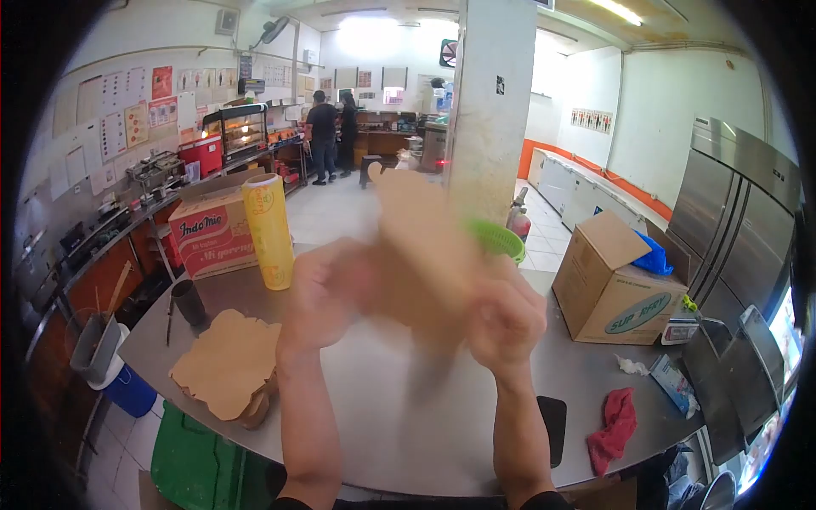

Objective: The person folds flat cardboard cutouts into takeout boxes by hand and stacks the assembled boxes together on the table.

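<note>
A brown die-cut cardboard blank [425, 246] is raised above the steel table, smeared by motion. My left hand [331, 285] is closed at its left edge, with blurred fingertips. On the opposite side, my right hand [508, 316] pinches the lower right edge of the blank. A stack of similar cardboard blanks [228, 361] lies on the table to the left of my left forearm. Behind my left hand stands an upright yellow roll of cling film [269, 234]. Part of a green plastic basket [501, 241] shows behind my right hand.
An Indomie carton [214, 234] and a dark cup [189, 303] stand at the table's left. A brown carton [616, 285], red cloth [611, 429] and black phone [552, 431] are on the right. Two people [323, 132] stand far back. A pillar [489, 110] rises beyond the table.
</note>
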A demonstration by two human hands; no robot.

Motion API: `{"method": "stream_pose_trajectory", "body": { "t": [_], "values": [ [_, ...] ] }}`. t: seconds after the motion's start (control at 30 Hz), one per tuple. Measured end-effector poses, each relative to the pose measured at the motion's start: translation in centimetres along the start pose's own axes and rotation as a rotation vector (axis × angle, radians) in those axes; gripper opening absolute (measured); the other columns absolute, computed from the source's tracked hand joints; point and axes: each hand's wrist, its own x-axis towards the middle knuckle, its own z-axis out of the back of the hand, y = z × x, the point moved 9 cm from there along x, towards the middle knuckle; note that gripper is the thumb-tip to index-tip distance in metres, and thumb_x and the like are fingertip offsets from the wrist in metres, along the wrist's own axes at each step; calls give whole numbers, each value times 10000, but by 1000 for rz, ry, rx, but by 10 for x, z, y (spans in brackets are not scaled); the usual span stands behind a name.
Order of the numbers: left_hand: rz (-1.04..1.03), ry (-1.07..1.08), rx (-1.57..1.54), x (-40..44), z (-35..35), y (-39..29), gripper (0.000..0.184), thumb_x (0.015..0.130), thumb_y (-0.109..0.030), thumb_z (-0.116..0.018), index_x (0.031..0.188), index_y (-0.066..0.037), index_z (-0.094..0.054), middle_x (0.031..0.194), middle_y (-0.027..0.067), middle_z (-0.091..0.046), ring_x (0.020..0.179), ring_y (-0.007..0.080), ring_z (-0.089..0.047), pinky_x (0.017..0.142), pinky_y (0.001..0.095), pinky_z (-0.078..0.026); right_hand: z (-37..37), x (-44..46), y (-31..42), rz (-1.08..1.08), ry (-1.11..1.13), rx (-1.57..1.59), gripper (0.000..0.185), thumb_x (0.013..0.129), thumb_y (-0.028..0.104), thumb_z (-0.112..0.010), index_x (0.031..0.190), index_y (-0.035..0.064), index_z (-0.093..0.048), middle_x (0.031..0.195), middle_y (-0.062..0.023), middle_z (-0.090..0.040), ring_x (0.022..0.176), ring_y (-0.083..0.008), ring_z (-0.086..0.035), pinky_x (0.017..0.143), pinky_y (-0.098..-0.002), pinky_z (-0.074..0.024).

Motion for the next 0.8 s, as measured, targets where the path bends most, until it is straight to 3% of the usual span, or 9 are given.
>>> {"method": "stream_pose_trajectory", "body": {
  "t": [0.07,0.17,0.23,0.37,0.43,0.5,0.57,0.73,0.8],
  "values": [
    [22,8,-20,-3,2,-4,124,866,-57,-780,962,-12,-717,1013,79,-743,921,124,-679,844,269,-526,-4,-1,3,-1,55,-38,281,725,-61,-794,976,66,-778,758,-25,-549,699,-168,-509,632,-291,-395],
    [270,180,-200,-12,-6,5,182,889,-98,-768,1034,-4,-713,1031,80,-738,891,121,-684,823,270,-531,-11,-4,4,-13,183,-37,274,723,-46,-792,959,94,-783,756,-8,-504,686,-175,-475,642,-305,-389],
    [310,38,-161,-11,3,18,255,919,-101,-730,1142,15,-683,1079,95,-732,863,117,-698,781,256,-537,-16,-5,2,-26,258,16,272,723,-38,-789,952,109,-784,764,0,-495,680,-180,-466,642,-308,-388],
    [302,94,57,-11,-28,9,332,915,-67,-718,1227,18,-644,1090,103,-729,851,132,-714,781,266,-559,-26,-4,3,-69,316,45,139,753,77,-813,878,94,-754,918,-48,-506,874,-227,-486,798,-356,-393],
    [315,-28,-215,-11,-36,0,347,903,-64,-734,1231,6,-644,1095,100,-724,858,140,-716,797,281,-581,-25,-4,4,-69,299,-21,113,765,101,-813,843,82,-734,992,-78,-504,954,-248,-482,871,-375,-385],
    [342,-26,-230,-11,-48,-7,370,898,-73,-750,1243,-2,-637,1114,93,-714,916,145,-705,847,302,-586,-23,-7,-6,-183,192,111,120,772,91,-785,771,62,-669,1104,-128,-464,1048,-272,-448,960,-393,-339],
    [115,-131,-44,-6,-53,-30,389,907,-94,-752,1263,-2,-623,1132,84,-707,983,140,-688,871,303,-575,-19,-14,-14,-204,40,124,140,778,54,-742,726,48,-613,1163,-159,-437,1093,-276,-439,997,-391,-325],
    [0,-104,-36,-9,-52,-17,372,921,-90,-736,1263,5,-624,1138,79,-708,1034,151,-676,908,307,-557,-11,-21,-25,-330,-214,236,160,797,-2,-678,700,36,-557,1193,-168,-442,1138,-265,-446,1003,-377,-338],
    [-63,-79,-4,-9,-49,-22,366,924,-88,-733,1261,6,-628,1147,79,-707,1034,154,-676,916,307,-554,-11,-11,-18,-284,-96,173,162,814,-7,-687,716,39,-566,1208,-148,-458,1142,-244,-462,993,-367,-358]
  ]
}}
